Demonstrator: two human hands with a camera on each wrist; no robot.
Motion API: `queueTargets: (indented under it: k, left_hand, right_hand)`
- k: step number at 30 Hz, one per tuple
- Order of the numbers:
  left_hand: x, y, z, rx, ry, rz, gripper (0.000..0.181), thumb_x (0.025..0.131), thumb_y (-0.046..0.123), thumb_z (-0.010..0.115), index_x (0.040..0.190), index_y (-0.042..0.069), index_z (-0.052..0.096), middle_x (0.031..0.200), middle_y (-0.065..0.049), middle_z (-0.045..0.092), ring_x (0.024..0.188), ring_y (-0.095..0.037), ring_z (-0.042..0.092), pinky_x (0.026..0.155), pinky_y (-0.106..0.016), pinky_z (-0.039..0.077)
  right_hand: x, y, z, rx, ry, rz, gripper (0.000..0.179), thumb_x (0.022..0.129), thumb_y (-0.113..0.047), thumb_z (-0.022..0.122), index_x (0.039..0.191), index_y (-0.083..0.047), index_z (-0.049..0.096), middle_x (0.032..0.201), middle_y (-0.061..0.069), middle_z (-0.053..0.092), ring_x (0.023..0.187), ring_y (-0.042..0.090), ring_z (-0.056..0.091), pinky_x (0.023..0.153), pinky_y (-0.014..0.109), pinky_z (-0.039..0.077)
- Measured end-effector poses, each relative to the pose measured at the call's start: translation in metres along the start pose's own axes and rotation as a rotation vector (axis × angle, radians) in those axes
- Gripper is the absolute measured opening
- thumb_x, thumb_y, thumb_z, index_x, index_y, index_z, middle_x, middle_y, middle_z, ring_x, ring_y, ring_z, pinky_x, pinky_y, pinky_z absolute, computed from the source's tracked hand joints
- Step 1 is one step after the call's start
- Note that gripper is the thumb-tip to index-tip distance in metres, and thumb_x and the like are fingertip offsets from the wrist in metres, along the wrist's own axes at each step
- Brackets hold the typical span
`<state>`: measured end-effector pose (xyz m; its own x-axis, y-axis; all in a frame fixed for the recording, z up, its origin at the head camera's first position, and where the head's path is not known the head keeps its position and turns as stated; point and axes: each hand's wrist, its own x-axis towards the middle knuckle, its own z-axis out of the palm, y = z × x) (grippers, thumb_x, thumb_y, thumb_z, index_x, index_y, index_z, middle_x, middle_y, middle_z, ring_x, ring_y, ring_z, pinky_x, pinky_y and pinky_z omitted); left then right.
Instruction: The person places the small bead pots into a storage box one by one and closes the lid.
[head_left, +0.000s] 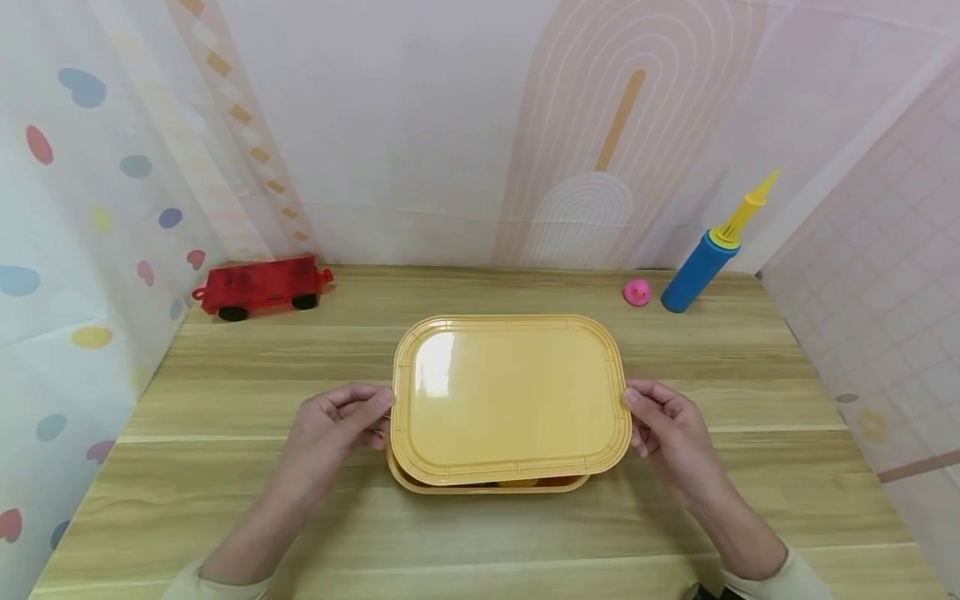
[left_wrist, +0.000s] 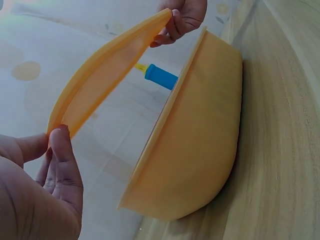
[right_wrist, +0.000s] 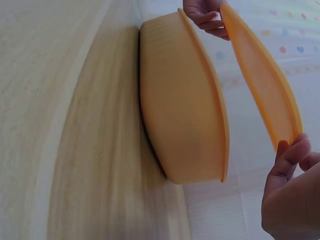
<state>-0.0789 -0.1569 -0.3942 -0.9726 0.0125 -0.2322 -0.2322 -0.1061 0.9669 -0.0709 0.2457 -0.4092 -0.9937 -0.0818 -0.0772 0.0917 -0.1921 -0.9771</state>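
A yellow-orange rectangular lid (head_left: 510, 392) with rounded corners is held up by its two short sides. My left hand (head_left: 337, 421) pinches its left edge between thumb and fingers, and my right hand (head_left: 670, 425) pinches the right edge the same way. Below it a matching deep plastic box (left_wrist: 195, 130) stands on the table, and both wrist views show a gap between lid and box rim. In the head view the lid covers most of the box; dark, yellow and orange-red contents (head_left: 517, 482) peek out at the front, their kind hidden.
A red toy wagon (head_left: 262, 285) with black wheels stands at the back left of the wooden table (head_left: 480, 550). At the back right are a small pink rubber duck (head_left: 637, 292) and a blue and yellow hand pump (head_left: 701, 271). Patterned cloth (head_left: 420, 133) hangs behind.
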Motion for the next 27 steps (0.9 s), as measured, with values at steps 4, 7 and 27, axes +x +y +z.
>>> queueTargets:
  k: [4,7,27]
  left_hand:
    - [-0.002,0.005,0.004,0.005,0.052,0.044,0.008,0.105,0.005,0.078,0.100,0.008,0.083,0.086,-0.002,0.081,0.073,-0.014,0.076,0.067,-0.028,0.067]
    - [-0.006,0.009,0.007,0.059,0.104,0.087,0.006,0.102,0.006,0.081,0.104,0.001,0.084,0.088,-0.001,0.083,0.073,-0.016,0.078,0.070,-0.031,0.069]
    - [-0.033,0.013,0.020,0.358,0.118,0.572,0.039,0.116,0.006,0.055,0.149,0.016,0.072,0.130,-0.002,0.072,0.120,-0.011,0.072,0.106,-0.016,0.055]
  right_hand:
    - [0.001,-0.001,0.003,0.056,0.036,0.036,0.023,0.117,-0.010,0.057,0.109,-0.014,0.078,0.081,-0.004,0.066,0.065,0.003,0.054,0.055,0.013,0.046]
    - [0.001,-0.002,0.006,0.091,0.081,0.044,0.025,0.116,-0.010,0.059,0.105,-0.017,0.081,0.077,-0.006,0.060,0.064,0.003,0.050,0.055,0.013,0.041]
    - [-0.001,-0.020,0.026,0.057,0.248,-0.136,0.027,0.109,0.001,0.067,0.106,-0.012,0.090,0.084,-0.001,0.073,0.075,0.009,0.063,0.063,0.020,0.057]
